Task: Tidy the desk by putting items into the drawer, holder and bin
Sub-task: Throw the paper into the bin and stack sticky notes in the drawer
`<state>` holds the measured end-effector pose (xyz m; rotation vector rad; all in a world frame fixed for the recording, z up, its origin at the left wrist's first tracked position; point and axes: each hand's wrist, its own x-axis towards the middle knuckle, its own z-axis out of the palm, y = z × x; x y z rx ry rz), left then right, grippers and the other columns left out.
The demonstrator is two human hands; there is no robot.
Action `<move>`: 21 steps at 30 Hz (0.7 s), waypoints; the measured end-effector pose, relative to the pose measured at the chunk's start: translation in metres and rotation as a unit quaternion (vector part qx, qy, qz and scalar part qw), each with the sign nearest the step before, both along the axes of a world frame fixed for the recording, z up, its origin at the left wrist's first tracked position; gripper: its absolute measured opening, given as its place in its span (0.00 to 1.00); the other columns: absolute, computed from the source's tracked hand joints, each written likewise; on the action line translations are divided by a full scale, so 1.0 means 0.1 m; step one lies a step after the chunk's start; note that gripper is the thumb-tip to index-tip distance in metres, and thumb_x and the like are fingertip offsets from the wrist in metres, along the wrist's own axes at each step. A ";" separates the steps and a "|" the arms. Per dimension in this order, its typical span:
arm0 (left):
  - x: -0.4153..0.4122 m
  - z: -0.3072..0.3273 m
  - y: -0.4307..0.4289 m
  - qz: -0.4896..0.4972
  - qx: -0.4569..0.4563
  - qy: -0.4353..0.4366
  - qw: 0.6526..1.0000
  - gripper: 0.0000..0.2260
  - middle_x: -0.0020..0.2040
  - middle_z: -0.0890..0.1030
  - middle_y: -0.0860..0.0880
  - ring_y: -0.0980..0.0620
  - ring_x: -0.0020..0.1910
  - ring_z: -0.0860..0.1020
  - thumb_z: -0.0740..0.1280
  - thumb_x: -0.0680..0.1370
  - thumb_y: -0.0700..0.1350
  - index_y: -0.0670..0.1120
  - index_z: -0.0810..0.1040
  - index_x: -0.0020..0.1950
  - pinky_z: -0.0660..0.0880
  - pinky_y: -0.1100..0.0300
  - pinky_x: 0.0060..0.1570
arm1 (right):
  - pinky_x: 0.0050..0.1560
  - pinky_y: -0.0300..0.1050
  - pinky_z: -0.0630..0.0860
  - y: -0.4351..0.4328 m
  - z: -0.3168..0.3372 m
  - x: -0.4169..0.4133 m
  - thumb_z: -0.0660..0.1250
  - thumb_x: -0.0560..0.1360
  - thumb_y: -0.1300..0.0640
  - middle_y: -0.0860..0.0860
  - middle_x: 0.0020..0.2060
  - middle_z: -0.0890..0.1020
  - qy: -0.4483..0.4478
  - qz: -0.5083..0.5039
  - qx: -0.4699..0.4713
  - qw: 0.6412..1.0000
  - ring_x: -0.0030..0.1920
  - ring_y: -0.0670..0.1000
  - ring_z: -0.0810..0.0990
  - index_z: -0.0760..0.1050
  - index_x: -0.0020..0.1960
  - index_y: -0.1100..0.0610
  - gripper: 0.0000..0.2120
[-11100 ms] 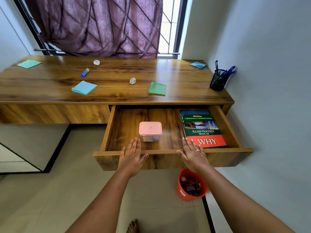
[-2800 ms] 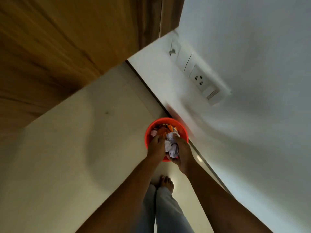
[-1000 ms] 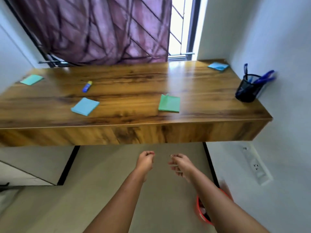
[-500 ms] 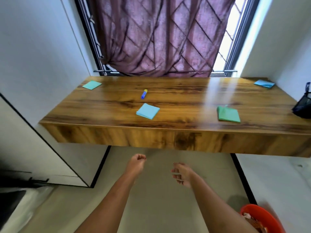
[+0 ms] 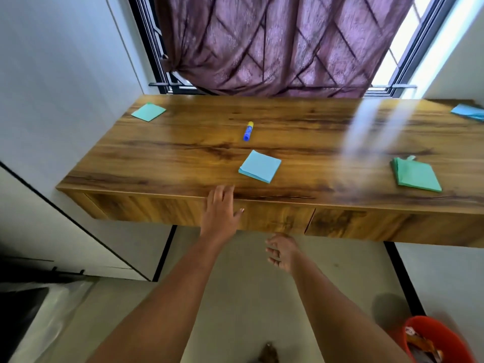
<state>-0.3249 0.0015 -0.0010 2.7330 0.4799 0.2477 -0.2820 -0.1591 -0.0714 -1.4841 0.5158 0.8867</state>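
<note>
Wooden desk [image 5: 183, 158] edge lay under the left hand [image 5: 220, 210], which was stretched forward with its fingers straight and slightly spread, holding nothing. The fingertips reached just over the front lip of the top, and the thumb pointed right across the shut drawer front [image 5: 275, 218] below. Whether the palm actually touched the wood could not be told. The right hand [image 5: 281, 251] hung lower and nearer the body, under the level of the desktop and in front of the floor, its fingers loosely curled around nothing.

Nearest the left hand, just ahead and a little right of its fingertips, a light blue sticky-note pad [image 5: 259, 166] lay flat on the desk, apart from the hand. Farther back in the same line lay a blue glue stick [image 5: 248, 131] with a yellow cap, on its side, its cap end toward the window. A teal note pad [image 5: 148, 111] sat at the far left back corner. Well to the right, near the front edge, lay a green pad [image 5: 416, 175], with another blue pad [image 5: 468, 112] at the far right back, cut off by the frame.

On the floor at the lower right stood an orange bin [image 5: 453, 336] with scraps inside, well apart from both hands. Behind the desk hung a purple curtain [image 5: 275, 43] across the window, and a white cabinet [image 5: 65, 244] stood to the left.
</note>
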 end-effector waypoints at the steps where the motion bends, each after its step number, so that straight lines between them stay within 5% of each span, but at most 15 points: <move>1: 0.13 -0.02 0.04 -0.017 0.036 0.030 0.999 0.30 0.75 0.58 0.47 0.47 0.75 0.54 0.62 0.78 0.56 0.47 0.55 0.76 0.54 0.49 0.74 | 0.56 0.50 0.72 0.05 -0.08 0.11 0.57 0.80 0.63 0.53 0.56 0.77 0.011 -0.011 -0.007 1.000 0.61 0.53 0.76 0.70 0.58 0.54 0.09; 4: 0.44 -0.14 0.19 -0.063 0.121 0.112 0.984 0.36 0.78 0.51 0.45 0.45 0.77 0.48 0.58 0.78 0.62 0.47 0.46 0.78 0.48 0.47 0.74 | 0.55 0.49 0.72 0.19 -0.28 0.34 0.56 0.80 0.64 0.52 0.47 0.76 0.056 -0.034 -0.026 0.997 0.53 0.51 0.77 0.71 0.54 0.57 0.08; 7: 0.64 -0.20 0.40 -0.108 0.159 0.131 0.972 0.43 0.79 0.46 0.44 0.44 0.77 0.46 0.61 0.74 0.66 0.47 0.42 0.78 0.48 0.47 0.74 | 0.51 0.47 0.71 0.34 -0.41 0.46 0.53 0.79 0.66 0.50 0.33 0.68 0.091 -0.057 -0.031 0.994 0.32 0.47 0.69 0.66 0.40 0.56 0.12; 11: 0.72 -0.25 0.52 -0.153 0.173 0.128 0.964 0.47 0.79 0.44 0.44 0.43 0.77 0.45 0.61 0.71 0.69 0.46 0.41 0.78 0.48 0.47 0.75 | 0.41 0.45 0.71 0.43 -0.51 0.59 0.48 0.76 0.72 0.53 0.32 0.64 0.114 -0.101 -0.023 0.988 0.24 0.48 0.64 0.61 0.36 0.58 0.14; 14: 0.71 -0.27 0.53 -0.157 0.184 0.124 0.962 0.48 0.78 0.44 0.43 0.43 0.77 0.45 0.60 0.71 0.70 0.46 0.40 0.78 0.48 0.46 0.75 | 0.48 0.47 0.70 0.44 -0.55 0.67 0.45 0.73 0.76 0.55 0.36 0.69 0.136 -0.191 0.038 0.971 0.32 0.50 0.69 0.63 0.36 0.60 0.16; 21: 0.71 -0.29 0.54 -0.161 0.179 0.104 0.965 0.47 0.78 0.48 0.42 0.42 0.77 0.46 0.60 0.70 0.69 0.46 0.43 0.78 0.47 0.45 0.74 | 0.33 0.42 0.65 0.45 -0.55 0.55 0.48 0.73 0.74 0.55 0.36 0.68 0.159 -0.267 0.090 0.946 0.35 0.51 0.66 0.64 0.37 0.59 0.13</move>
